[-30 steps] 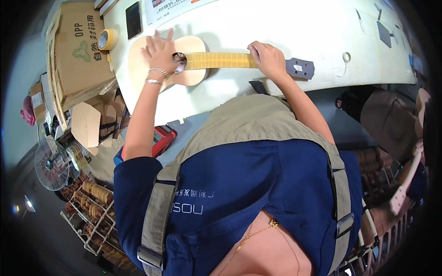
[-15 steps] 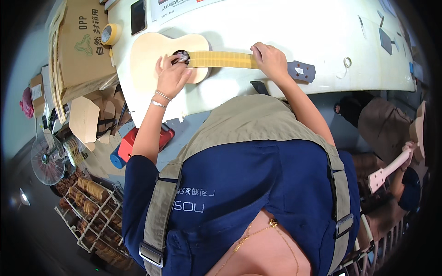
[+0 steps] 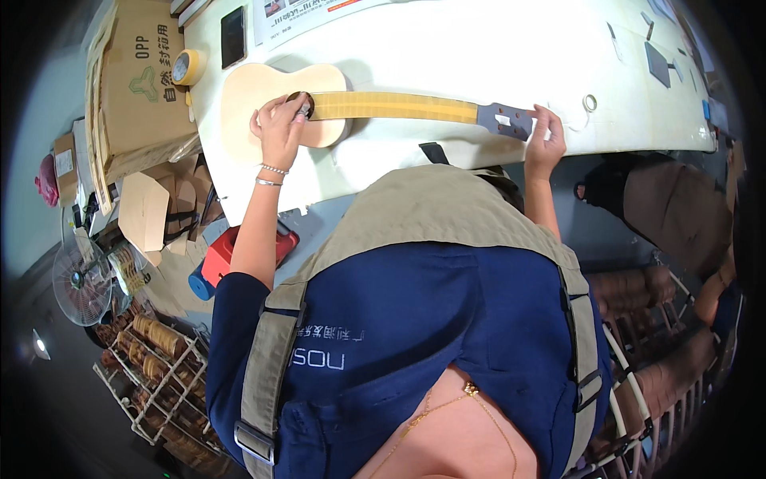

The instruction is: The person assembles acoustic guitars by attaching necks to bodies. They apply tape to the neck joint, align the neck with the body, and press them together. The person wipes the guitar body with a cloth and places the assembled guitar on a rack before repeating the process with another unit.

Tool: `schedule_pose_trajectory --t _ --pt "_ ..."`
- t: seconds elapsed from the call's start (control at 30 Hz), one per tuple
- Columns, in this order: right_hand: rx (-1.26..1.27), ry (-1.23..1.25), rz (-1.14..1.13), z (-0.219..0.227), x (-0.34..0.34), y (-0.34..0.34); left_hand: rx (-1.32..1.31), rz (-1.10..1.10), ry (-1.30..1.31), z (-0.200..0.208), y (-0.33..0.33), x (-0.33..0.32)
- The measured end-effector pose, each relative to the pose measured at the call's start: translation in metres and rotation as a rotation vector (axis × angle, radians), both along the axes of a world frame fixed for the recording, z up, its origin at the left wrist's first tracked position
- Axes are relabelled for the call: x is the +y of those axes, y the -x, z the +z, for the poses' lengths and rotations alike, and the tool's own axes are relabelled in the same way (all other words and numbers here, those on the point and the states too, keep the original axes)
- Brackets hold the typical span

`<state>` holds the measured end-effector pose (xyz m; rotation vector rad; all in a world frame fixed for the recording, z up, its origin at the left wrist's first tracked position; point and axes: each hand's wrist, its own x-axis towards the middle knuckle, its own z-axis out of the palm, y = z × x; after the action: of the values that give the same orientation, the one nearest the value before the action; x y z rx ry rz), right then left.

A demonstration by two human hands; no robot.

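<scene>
A pale wooden ukulele (image 3: 247,100) lies flat on the white table, its body to the left. Yellow tape (image 3: 399,106) covers the fretboard, and a small white patch marks the dark headstock (image 3: 491,118). My left hand (image 3: 279,128) rests over the body, its fingertips bunched at the sound hole (image 3: 298,97). A small greyish thing shows by those fingertips, too small to name. At the far end, my right hand (image 3: 546,142) pinches the tip of the headstock between thumb and fingers.
A tape roll (image 3: 189,67), a phone (image 3: 233,37) and a printed sheet (image 3: 311,17) lie at the table's back left. Further right are a small tape ring (image 3: 590,102) and dark tools (image 3: 658,64). A large carton (image 3: 148,88) stands left; a co-worker's arm (image 3: 712,295) shows at right.
My right hand has moved right from the neck to the headstock tip. My left hand stays at the sound hole. The co-worker's pale instrument has gone out of view.
</scene>
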<state>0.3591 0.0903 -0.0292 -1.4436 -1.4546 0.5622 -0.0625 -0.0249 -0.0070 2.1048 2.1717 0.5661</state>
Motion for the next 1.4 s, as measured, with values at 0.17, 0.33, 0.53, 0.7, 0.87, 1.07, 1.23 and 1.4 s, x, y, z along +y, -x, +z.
schedule_pose_trajectory --t 0.17,0.33,0.53,0.7,0.87,1.07,1.23,1.4 --pt "0.096 0.129 -0.135 -0.016 -0.01 -0.032 0.078 -0.042 0.068 0.0 0.003 0.004" --pt "-0.168 0.049 0.331 -0.019 -0.006 -0.035 0.245 -0.004 -0.203 0.021 -0.025 0.026" --pt "-0.367 0.076 0.364 -0.026 -0.004 -0.028 -0.528 -0.402 0.091 0.034 -0.192 0.096" --pt "-0.302 0.112 0.389 -0.019 0.003 -0.029 -0.319 -0.686 0.213 0.002 -0.263 0.15" --pt "-0.327 0.177 0.362 -0.019 0.001 -0.03 -0.072 -0.848 0.339 0.0 -0.28 0.178" --pt "-0.33 0.12 0.335 -0.028 0.002 -0.031 0.274 -0.972 0.31 0.002 -0.291 0.179" --pt "-0.307 0.131 0.381 -0.023 0.006 -0.028 -0.319 -0.782 0.265 0.01 -0.246 0.165" --pt "-0.373 0.178 0.421 -0.022 0.007 -0.03 -1.216 -0.151 -0.073 0.046 -0.125 0.084"
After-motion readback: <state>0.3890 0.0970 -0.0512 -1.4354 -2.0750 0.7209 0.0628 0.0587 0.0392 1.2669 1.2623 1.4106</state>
